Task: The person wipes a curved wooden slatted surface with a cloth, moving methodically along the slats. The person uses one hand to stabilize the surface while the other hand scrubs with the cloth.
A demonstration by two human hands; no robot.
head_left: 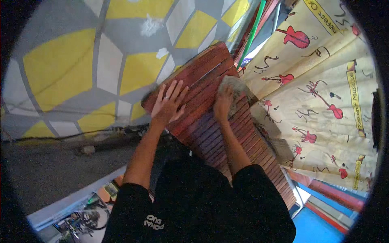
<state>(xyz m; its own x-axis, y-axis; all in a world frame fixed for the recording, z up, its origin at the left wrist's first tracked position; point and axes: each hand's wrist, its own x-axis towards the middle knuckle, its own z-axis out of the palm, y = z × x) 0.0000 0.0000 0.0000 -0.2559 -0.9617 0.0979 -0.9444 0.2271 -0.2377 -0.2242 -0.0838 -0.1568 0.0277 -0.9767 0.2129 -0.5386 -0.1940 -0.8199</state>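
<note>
Reddish-brown wooden bars (pixel 207 125) lie side by side in a long row, wide at the far end and shorter toward the near right, like a large xylophone. Spread flat on the wide bars at the far left is my left hand (pixel 169 104), fingers apart, a ring on one of them. My right hand (pixel 222 106) presses a crumpled grey cloth (pixel 238 97) against the bars near their right edge. Its fingers curl over the cloth and are partly blurred.
A wall (pixel 81 65) painted in yellow, white and grey shapes stands close on the left. A cream curtain (pixel 324 93) with red guitar prints hangs on the right. Dark cables (pixel 73 135) run along the wall's foot. Small mixed items (pixel 87 216) sit at lower left.
</note>
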